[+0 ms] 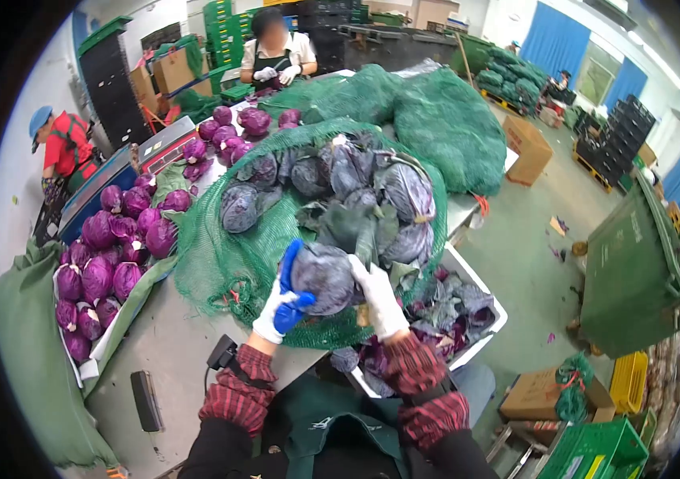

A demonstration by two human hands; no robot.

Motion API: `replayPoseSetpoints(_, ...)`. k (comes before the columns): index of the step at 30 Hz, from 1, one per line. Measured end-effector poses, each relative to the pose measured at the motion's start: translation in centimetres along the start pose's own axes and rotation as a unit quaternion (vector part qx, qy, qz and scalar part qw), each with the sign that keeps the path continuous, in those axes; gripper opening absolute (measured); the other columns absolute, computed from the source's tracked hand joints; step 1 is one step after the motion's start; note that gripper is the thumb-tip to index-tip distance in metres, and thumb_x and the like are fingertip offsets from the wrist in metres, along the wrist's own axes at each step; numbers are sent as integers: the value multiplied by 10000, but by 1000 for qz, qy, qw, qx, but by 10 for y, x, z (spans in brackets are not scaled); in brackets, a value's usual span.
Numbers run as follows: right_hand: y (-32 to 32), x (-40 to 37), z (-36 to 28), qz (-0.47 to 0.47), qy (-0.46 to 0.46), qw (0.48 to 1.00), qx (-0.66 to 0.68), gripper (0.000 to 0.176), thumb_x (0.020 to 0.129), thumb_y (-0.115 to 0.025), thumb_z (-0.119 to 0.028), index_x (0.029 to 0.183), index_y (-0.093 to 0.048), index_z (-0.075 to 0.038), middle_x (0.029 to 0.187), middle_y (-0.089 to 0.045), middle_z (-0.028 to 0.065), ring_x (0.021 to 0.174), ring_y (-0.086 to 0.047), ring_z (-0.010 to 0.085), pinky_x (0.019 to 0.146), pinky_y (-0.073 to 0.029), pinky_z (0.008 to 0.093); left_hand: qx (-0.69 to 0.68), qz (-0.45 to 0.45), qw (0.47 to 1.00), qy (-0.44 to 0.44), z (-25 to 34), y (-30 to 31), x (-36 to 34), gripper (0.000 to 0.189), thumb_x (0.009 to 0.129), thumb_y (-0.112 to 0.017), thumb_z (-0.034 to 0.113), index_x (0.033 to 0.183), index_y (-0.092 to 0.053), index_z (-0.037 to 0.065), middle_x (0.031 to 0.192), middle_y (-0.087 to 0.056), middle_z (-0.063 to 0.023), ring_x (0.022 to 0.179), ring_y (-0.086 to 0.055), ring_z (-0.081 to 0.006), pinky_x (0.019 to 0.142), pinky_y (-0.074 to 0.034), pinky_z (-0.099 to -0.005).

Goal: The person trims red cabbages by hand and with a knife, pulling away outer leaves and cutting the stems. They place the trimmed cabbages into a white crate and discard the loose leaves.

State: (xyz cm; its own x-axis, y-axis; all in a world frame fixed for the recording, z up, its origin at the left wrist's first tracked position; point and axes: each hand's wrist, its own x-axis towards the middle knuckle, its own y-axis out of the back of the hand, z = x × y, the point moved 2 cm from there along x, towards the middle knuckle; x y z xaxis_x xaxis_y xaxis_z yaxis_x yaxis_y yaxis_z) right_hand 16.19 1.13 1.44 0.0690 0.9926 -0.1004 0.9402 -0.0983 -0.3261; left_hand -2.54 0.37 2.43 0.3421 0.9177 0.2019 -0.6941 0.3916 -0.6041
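Note:
A dusky purple red cabbage [322, 279] is held in front of me, over the edge of an opened green mesh sack [220, 247]. My left hand [282, 306], in a white and blue glove, is wrapped around its left side. Against its right side, my white-gloved right hand [380, 299] is closed on a dark outer cabbage leaf [364, 242]; its fingertips are partly hidden. Just beyond, more untrimmed red cabbages [408, 191] with loose leaves lie in the sack. Below my right hand, a white bin [479, 279] holds stripped leaves.
Trimmed bright purple cabbages [99, 275] are heaped in a cloth-lined container at left. Full mesh sacks [448, 128] lie at the back of the table. A dark oblong object [146, 401] rests at front left. A co-worker [277, 56] stands across the table, another person [64, 148] at left.

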Motion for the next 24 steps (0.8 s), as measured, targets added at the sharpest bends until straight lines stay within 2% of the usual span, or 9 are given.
replayPoseSetpoints(2, 5, -3, -10, -9, -24, 999, 32, 279, 867, -704, -205, 1041, -677, 11, 871, -641, -27, 736, -500, 64, 683, -427, 237, 274, -33, 961, -31, -7, 11, -4, 960, 688, -741, -6, 1514, -274, 143, 1471, -385, -87, 1343, -392, -227, 1110, -331, -342)
replayPoseSetpoints(8, 15, -7, 19, 63, 68, 986, -139, 216, 833, -662, -86, 1038, -694, -24, 815, -634, -37, 719, -492, 53, 659, -429, 239, 474, -45, 879, -23, 11, 0, -8, 511, 787, -735, 118, 1281, -608, 85, 1391, -470, -137, 1288, -453, -240, 1098, -323, -332)
replayPoseSetpoints(9, 7, -12, 17, 77, 102, 979, -157, 195, 829, -644, -84, 1012, -679, -24, 792, -660, 20, 684, -549, 97, 652, -451, 268, 576, -28, 814, -71, 20, -10, -4, 330, 825, -703, 136, 1153, -691, 106, 1287, -549, -165, 1194, -531, -290, 1020, -409, -371)
replayPoseSetpoints(10, 0, -16, 19, 77, 99, 980, -154, 195, 829, -644, -84, 1012, -679, -24, 792, -660, 20, 684, -549, 97, 652, -451, 268, 668, -46, 736, -104, 22, -12, 2, 369, 814, -714, 201, 1173, -673, 130, 1205, -584, -192, 1103, -565, -347, 951, -453, -413)
replayPoseSetpoints(13, -10, -26, 20, 111, 194, 926, -305, 161, 775, -643, -70, 924, -605, -23, 806, -656, 174, 706, -639, 284, 664, -493, 347, 728, -74, 665, -152, 12, -17, -5, 423, 745, -739, 272, 1126, -669, 101, 1232, -588, -165, 1116, -565, -334, 952, -462, -415)
replayPoseSetpoints(14, -12, -28, 24, 114, 190, 927, -302, 161, 775, -643, -70, 924, -605, -23, 806, -656, 174, 706, -639, 284, 664, -493, 347, 763, -70, 626, -143, 0, -4, -10, 461, 743, -736, 279, 1159, -653, 99, 1258, -575, -156, 1106, -564, -344, 949, -461, -422)
replayPoseSetpoints(16, -15, -36, 27, 166, 265, 906, -286, 162, 765, -653, -82, 904, -595, -23, 782, -649, 162, 690, -632, 291, 663, -493, 357, 782, -31, 608, -132, -1, -10, -19, 469, 758, -729, 314, 1178, -650, 121, 1255, -575, -149, 1104, -560, -355, 942, -462, -426)
replayPoseSetpoints(21, 5, -21, 23, 279, 161, 911, -258, 232, 820, -653, -184, 933, -604, 13, 750, -642, 197, 679, -633, 321, 642, -489, 395, 734, 51, 673, -78, 3, -19, -24, 449, 822, -693, 285, 1216, -625, 81, 1188, -594, -186, 1085, -572, -370, 945, -464, -395)
replayPoseSetpoints(24, 57, -15, 54, 337, 101, 933, -72, 229, 801, -669, -170, 898, -625, 33, 685, -614, 79, 579, -514, 187, 558, -431, 370, 701, 45, 707, -81, 0, 1, -35, 467, 827, -702, 271, 1238, -604, 71, 1228, -578, -175, 1116, -566, -357, 960, -458, -401)
